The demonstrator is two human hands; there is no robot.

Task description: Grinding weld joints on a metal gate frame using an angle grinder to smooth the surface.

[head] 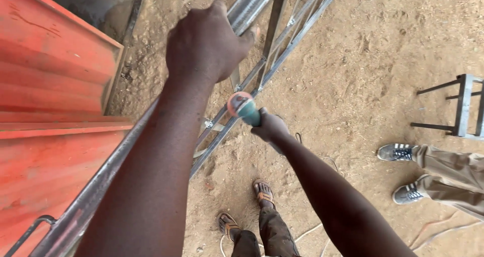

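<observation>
The left hand is clasping the top rail of a grey welded steel frame leaning beside a red metal panel. The right hand is gripping a teal angle grinder, its disc touching a lower bar; how much grinding is finished cannot be told.

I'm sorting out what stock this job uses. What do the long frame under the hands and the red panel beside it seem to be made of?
The long frame looks like bare steel tube: grey, dully shiny, with welded cross bars. The left hand grips its top rail; the right hand holds a green power tool against a lower bar. The red panel looks like painted, ribbed sheet metal, probably steel, scuffed in places.
</observation>
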